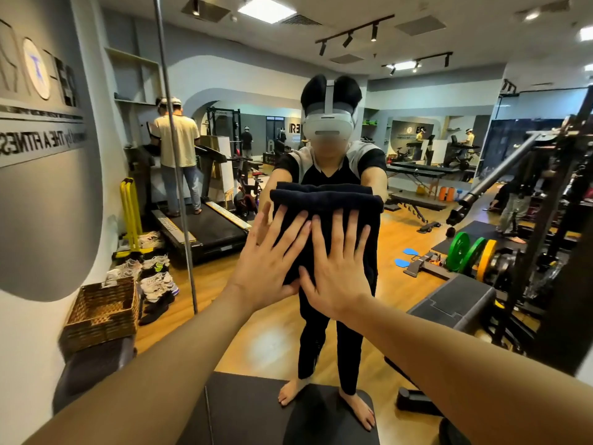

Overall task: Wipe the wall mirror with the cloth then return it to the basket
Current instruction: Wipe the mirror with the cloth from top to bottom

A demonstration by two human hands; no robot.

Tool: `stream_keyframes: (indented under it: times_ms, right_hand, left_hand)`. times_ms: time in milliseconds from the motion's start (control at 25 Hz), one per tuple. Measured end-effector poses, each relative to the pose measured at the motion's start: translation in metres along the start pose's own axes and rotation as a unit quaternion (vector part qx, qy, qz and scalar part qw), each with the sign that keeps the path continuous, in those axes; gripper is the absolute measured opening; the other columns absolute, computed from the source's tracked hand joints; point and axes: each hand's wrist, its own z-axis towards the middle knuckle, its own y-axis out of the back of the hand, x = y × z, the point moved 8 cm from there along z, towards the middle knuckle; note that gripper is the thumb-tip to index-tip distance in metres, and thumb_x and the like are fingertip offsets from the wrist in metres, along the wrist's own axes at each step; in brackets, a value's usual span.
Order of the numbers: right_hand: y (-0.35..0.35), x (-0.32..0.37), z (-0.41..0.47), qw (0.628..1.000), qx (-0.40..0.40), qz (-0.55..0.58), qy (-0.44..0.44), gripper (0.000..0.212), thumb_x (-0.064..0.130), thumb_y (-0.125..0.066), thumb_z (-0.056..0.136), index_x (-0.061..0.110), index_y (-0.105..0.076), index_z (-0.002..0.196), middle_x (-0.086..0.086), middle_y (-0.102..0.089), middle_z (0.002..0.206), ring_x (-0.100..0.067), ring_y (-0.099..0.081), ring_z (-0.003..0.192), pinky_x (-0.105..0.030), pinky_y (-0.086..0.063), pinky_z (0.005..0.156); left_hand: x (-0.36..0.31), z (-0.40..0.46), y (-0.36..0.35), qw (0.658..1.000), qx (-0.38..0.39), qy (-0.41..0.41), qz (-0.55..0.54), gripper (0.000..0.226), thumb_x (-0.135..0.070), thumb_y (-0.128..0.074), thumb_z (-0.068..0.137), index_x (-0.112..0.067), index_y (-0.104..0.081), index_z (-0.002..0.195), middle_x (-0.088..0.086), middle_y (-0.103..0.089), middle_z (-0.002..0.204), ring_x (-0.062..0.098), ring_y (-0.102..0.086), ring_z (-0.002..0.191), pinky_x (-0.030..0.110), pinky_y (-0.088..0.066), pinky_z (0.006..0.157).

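Pressing cloth (324, 216) flat vs mirror (417, 149) w/ L hand (268, 268) & R hand (337, 271), fingers spread, side by side. Mirror seam (179, 187) running just left. Basket (102, 313) sitting low left, contents not visible.

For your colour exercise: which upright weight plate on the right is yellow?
The yellow plate, rightmost of three; the other two plates are green.

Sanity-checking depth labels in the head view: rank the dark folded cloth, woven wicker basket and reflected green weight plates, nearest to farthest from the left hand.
1. Dark folded cloth: directly under the left hand, pressed flat against the mirror.
2. Woven wicker basket: lower left, on a dark seat by the mirror's edge.
3. Green weight plates: far right, seen only as a reflection in the mirror.
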Motion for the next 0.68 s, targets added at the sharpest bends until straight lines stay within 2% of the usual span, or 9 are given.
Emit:
stream_keyframes:
  times_ms: [440, 680]
  right_hand:
    - [-0.033, 0.123, 0.047, 1.0, 0.0, 0.017, 0.015, 0.092, 0.052, -0.046, 0.093, 0.006, -0.007, 0.162, -0.032, 0.009, 0.164, -0.052, 0.015, 0.151, -0.072, -0.004, 0.118]
    - [-0.052, 0.173, 0.055, 1.0, 0.008, 0.025, 0.011, 0.091, 0.052, -0.043, 0.094, 0.007, -0.004, 0.162, -0.029, 0.012, 0.165, -0.05, 0.016, 0.151, -0.069, 0.0, 0.12]
  left_hand:
    - [0.113, -0.065, -0.028, 0.998, 0.052, 0.026, 0.038, 0.103, -0.071, -0.042, 0.09, -0.009, 0.001, 0.161, 0.014, 0.005, 0.169, 0.041, 0.008, 0.154, 0.066, -0.008, 0.12]
    - [0.149, -0.098, -0.042, 0.997, 0.055, 0.037, 0.042, 0.104, -0.07, -0.047, 0.089, -0.011, -0.003, 0.162, 0.015, 0.0, 0.169, 0.041, 0.005, 0.154, 0.066, -0.011, 0.12]
